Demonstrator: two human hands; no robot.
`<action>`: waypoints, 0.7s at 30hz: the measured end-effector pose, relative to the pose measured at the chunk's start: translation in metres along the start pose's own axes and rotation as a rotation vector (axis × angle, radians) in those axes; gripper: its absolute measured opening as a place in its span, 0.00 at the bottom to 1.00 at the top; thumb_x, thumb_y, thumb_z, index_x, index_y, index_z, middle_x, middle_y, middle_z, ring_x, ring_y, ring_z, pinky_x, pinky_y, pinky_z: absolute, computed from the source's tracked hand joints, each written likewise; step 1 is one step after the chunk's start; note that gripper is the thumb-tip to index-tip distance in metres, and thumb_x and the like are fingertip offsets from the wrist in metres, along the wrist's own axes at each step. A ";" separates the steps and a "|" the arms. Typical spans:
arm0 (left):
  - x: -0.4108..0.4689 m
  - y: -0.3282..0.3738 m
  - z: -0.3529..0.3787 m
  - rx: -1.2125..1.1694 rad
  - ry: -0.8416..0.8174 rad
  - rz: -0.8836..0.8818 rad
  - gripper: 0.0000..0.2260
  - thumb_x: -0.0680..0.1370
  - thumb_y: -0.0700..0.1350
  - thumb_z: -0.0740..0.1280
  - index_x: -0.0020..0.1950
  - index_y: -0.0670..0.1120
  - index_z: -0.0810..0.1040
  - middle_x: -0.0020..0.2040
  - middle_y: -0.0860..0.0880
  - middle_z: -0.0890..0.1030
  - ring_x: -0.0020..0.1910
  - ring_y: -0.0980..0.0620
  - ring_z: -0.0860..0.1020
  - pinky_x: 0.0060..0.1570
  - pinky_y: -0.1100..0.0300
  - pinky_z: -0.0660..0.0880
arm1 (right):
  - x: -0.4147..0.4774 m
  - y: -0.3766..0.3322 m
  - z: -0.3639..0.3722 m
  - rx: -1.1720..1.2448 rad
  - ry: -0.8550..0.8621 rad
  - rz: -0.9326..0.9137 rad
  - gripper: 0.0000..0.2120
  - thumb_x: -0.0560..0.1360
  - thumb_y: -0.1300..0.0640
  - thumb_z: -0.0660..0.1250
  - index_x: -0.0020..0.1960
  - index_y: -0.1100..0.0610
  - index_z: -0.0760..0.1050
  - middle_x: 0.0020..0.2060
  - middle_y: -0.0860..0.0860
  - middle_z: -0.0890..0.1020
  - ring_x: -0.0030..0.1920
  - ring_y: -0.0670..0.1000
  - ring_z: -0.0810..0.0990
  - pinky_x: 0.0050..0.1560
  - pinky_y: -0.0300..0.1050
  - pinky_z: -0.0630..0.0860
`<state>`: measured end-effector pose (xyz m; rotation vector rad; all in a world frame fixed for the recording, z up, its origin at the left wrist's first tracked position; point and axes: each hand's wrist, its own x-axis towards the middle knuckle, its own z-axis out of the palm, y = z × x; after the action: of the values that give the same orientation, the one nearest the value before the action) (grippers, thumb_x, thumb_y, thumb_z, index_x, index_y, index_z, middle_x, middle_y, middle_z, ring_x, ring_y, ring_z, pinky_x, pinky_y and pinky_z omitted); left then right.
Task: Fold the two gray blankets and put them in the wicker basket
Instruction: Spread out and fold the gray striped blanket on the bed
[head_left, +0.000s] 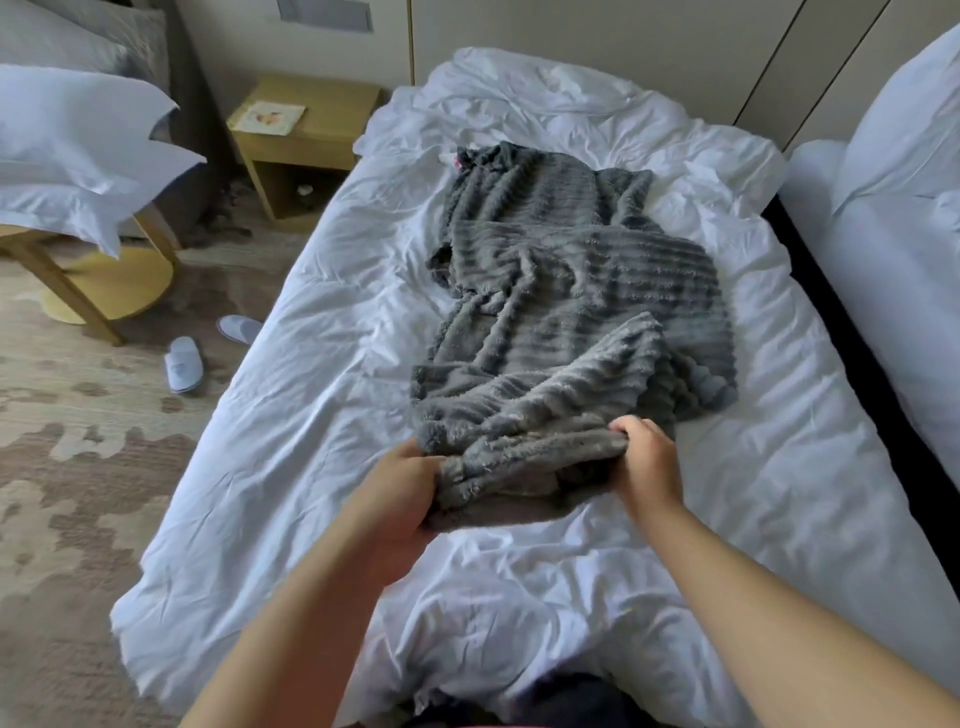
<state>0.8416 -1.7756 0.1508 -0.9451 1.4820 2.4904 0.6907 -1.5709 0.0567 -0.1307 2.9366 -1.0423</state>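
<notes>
Curling around the six-o'clock edge of the ribbed gray fleece blanket (566, 312) heaped on the rumpled white duvet (291, 415), the left hand (410, 483) and right hand (647, 462) are likely risking dragging both tangled blankets together.

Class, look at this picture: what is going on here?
A person at a white bed grips the near edge of a rumpled gray blanket with the left hand and the right hand. The gray fabric lies unfolded across the bed. No wicker basket is in view.
</notes>
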 end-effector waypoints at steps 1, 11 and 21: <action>-0.003 -0.001 -0.006 0.032 0.116 0.011 0.16 0.72 0.29 0.59 0.36 0.41 0.84 0.33 0.43 0.84 0.30 0.47 0.83 0.28 0.59 0.78 | 0.002 0.012 -0.009 0.037 0.062 0.131 0.09 0.73 0.65 0.61 0.48 0.58 0.78 0.47 0.57 0.80 0.50 0.60 0.77 0.46 0.47 0.71; -0.066 -0.090 0.014 0.088 0.563 -0.037 0.09 0.75 0.34 0.55 0.38 0.42 0.72 0.30 0.43 0.72 0.24 0.48 0.71 0.18 0.67 0.67 | -0.092 0.045 -0.084 0.196 -0.102 -0.033 0.05 0.72 0.62 0.65 0.44 0.55 0.77 0.39 0.54 0.82 0.44 0.56 0.79 0.40 0.43 0.67; -0.136 -0.193 0.087 0.218 0.457 -0.053 0.11 0.75 0.32 0.54 0.52 0.38 0.74 0.38 0.36 0.80 0.32 0.38 0.81 0.25 0.52 0.78 | -0.217 0.155 -0.142 -0.183 -0.683 -0.158 0.19 0.71 0.64 0.61 0.57 0.49 0.76 0.54 0.49 0.75 0.48 0.50 0.75 0.42 0.37 0.70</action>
<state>0.9835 -1.5726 0.1078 -1.5545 1.7717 2.1065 0.8893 -1.3429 0.0676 -0.5980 2.4032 -0.5722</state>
